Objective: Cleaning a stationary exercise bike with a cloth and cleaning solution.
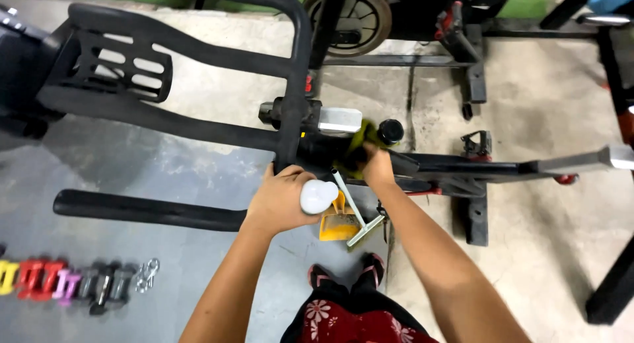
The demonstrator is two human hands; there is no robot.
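My left hand (281,201) grips a white spray bottle (318,196), held over the black handlebar frame (290,112) of an exercise bike. My right hand (376,166) presses a yellow-green cloth (362,135) against the bike's black frame, just beside a round black knob (390,131) and a silver block (339,120). Both forearms reach forward from the bottom of the view. Part of the cloth is hidden under my right hand.
An orange dustpan (338,225) with a pale brush (360,217) lies on the concrete floor near my feet. Several small coloured dumbbells (63,281) line the lower left. A flywheel (356,16) and other bike frames (475,85) stand behind and to the right.
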